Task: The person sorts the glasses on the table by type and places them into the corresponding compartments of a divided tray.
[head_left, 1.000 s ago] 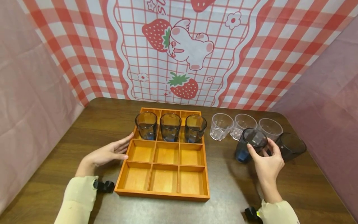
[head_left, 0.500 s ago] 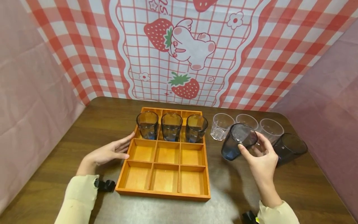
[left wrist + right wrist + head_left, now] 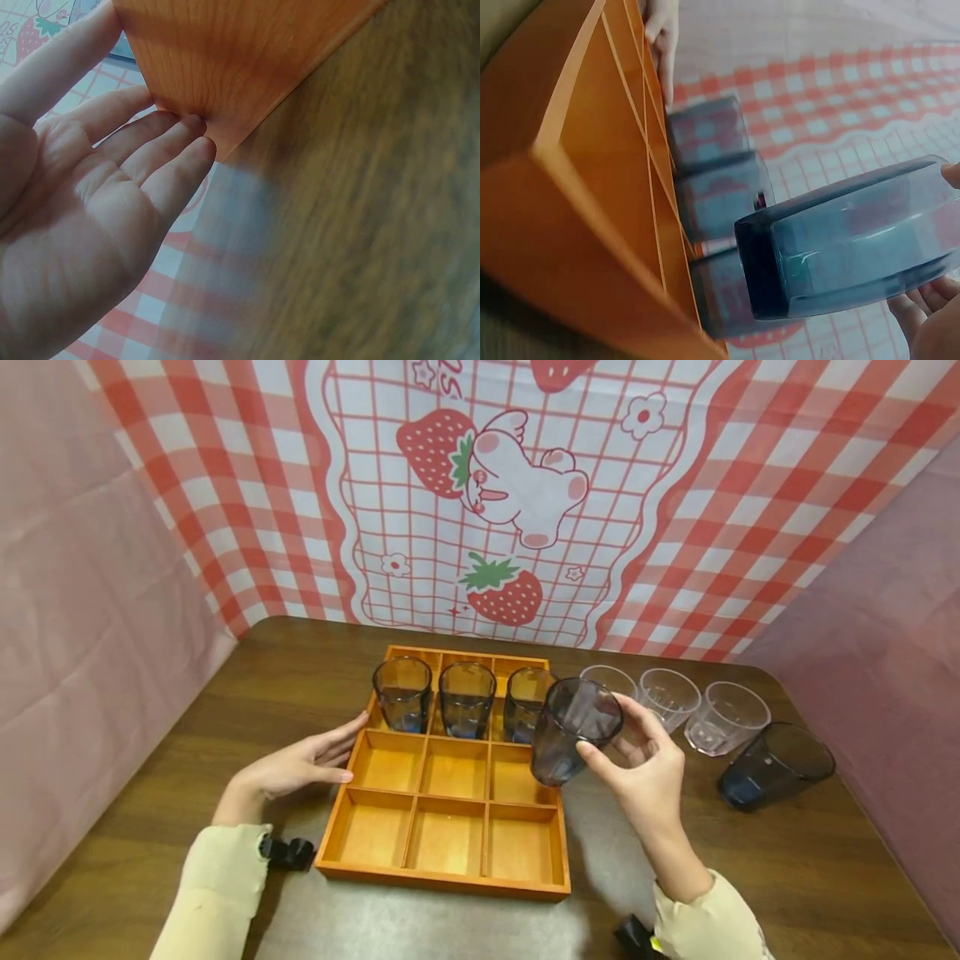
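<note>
My right hand [image 3: 648, 768] grips a dark smoky tumbler [image 3: 573, 731] near its rim, thumb on the near side. The tumbler is tilted and held above the right edge of a wooden compartment tray [image 3: 442, 881]. In the right wrist view its thick blue-grey base [image 3: 763, 270] points toward the tray. With fingers extended, my left hand [image 3: 296, 767] touches the tray's left side; the left wrist view shows the fingertips [image 3: 196, 124] against the wooden wall [image 3: 225, 67]. Three similar dark tumblers, at left [image 3: 402, 693], middle [image 3: 467, 697] and right [image 3: 525, 706], stand in the tray's far compartments.
Right of the tray, three clear tumblers, one [image 3: 607, 681] partly behind my right hand, another [image 3: 670, 697] and a third [image 3: 726, 718], stand in a row. A further dark tumbler [image 3: 776, 764] is near the table's right side. A checked strawberry cloth [image 3: 517, 485] hangs behind the table [image 3: 300, 668].
My right hand has carried the dark tumbler leftward from beside the clear tumblers to the tray's right edge. The left hand keeps its place at the tray's side.
</note>
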Tool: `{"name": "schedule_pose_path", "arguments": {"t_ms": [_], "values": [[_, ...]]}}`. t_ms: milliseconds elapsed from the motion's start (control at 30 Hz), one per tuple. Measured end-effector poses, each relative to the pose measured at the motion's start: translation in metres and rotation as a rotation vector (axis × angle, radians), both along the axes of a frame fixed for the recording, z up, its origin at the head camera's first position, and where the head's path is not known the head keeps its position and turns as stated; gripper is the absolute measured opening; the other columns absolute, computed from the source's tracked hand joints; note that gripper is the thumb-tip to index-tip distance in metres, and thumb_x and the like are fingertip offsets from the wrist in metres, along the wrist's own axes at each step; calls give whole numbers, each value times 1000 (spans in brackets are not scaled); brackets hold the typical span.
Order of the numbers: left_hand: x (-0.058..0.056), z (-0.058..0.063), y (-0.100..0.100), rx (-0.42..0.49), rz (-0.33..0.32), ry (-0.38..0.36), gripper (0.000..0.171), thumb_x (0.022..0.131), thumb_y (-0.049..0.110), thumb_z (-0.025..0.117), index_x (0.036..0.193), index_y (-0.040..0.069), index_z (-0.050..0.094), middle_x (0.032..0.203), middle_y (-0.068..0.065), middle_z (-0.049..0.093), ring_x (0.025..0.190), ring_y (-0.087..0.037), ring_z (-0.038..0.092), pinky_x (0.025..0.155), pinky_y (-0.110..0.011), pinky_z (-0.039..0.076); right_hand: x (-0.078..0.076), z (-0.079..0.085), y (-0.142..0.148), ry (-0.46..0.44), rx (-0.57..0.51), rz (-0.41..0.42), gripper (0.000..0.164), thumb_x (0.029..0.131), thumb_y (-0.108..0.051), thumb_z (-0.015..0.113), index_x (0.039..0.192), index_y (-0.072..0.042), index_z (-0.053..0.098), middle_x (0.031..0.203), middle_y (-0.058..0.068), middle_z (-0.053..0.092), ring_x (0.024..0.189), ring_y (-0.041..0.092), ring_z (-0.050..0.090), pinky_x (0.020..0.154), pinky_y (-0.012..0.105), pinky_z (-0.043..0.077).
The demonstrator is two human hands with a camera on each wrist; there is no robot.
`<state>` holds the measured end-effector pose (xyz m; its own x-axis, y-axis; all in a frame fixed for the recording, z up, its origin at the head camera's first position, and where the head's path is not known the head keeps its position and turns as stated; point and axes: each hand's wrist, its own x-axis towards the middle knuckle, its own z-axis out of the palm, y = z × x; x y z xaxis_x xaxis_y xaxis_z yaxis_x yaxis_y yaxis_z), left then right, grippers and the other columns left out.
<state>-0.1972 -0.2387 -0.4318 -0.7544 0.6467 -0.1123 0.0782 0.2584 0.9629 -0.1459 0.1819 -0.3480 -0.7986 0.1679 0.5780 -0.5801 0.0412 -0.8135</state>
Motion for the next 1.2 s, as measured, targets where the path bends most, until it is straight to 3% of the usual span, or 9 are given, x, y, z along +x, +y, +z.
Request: {"name": "schedule_pose_path", "arguments": {"t_ms": [133, 300, 633, 867, 1200], "values": [[0, 0, 1, -4, -3, -2, 81, 97, 7, 56, 156, 6, 1, 162, -19, -8, 147, -46, 3, 115, -48, 16, -2, 0, -16, -24, 56, 15, 62, 63, 25, 69, 122, 21, 52, 114, -8, 65, 103, 2, 61, 85, 13, 55], [0, 1, 1, -9, -3, -7, 81, 97, 7, 56, 156, 6, 0, 162, -19, -8, 147, -45, 3, 115, -48, 16, -6, 0, -37, -67, 110, 46, 64, 64, 22, 72, 124, 17, 53, 115, -11, 62, 106, 1, 60, 87, 15, 55], [-2, 1, 1, -17, -5, -6, 82, 97, 9, 56, 156, 7, 0, 162, -20, -8, 147, -46, 3, 115, -49, 16, -15, 1, -80, -188, 190, 101, 64, 68, 9, 80, 128, 4, 57, 124, 19, 62, 107, 7, 60, 85, 16, 56], [-2, 1, 1, -9, 0, -3, 82, 96, 9, 57, 156, 7, 0, 162, -20, -8, 147, -46, 3, 115, -49, 15, -21, 1, -107, -211, 206, 173, 62, 72, -2, 82, 129, -4, 58, 124, 14, 62, 116, 23, 60, 91, 26, 56], [-1, 0, -1, -7, 8, -5, 82, 96, 8, 57, 156, 8, 1, 162, -20, -6, 147, -47, 4, 116, -49, 16, -28, -3, -139, -204, 250, 208, 62, 74, -8, 83, 130, -6, 57, 123, 12, 63, 118, 23, 60, 94, 26, 55]]}}
